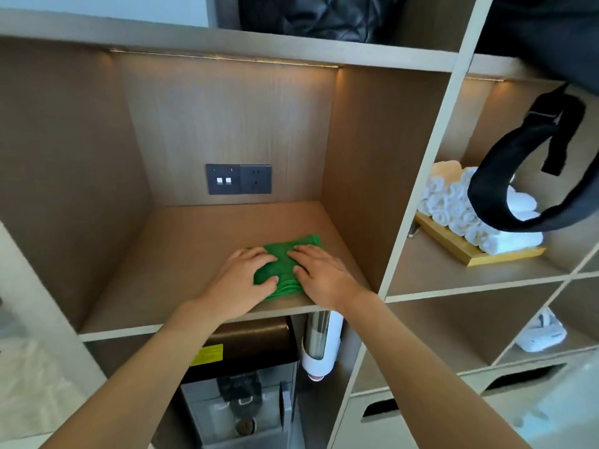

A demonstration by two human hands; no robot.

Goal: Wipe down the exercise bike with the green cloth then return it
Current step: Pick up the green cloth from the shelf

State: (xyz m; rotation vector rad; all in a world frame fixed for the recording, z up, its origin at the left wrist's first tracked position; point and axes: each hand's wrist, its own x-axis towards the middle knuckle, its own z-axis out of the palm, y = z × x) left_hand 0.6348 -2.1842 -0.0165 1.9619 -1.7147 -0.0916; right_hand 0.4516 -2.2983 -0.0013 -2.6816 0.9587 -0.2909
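The green cloth [285, 264] lies folded on the floor of a wooden shelf cubby [181, 254], near its front right corner. My left hand [246, 280] rests flat on the cloth's left side, thumb curled over its front edge. My right hand [319, 272] presses flat on its right side, fingers spread. Both hands touch the cloth from above. The exercise bike is not in view.
A dark socket panel [239, 178] sits on the cubby's back wall. Rolled white towels [453, 205] on a wooden tray fill the cubby to the right, where a black bag strap [505, 176] hangs. A water dispenser [240, 384] and cup holder [319, 348] stand below.
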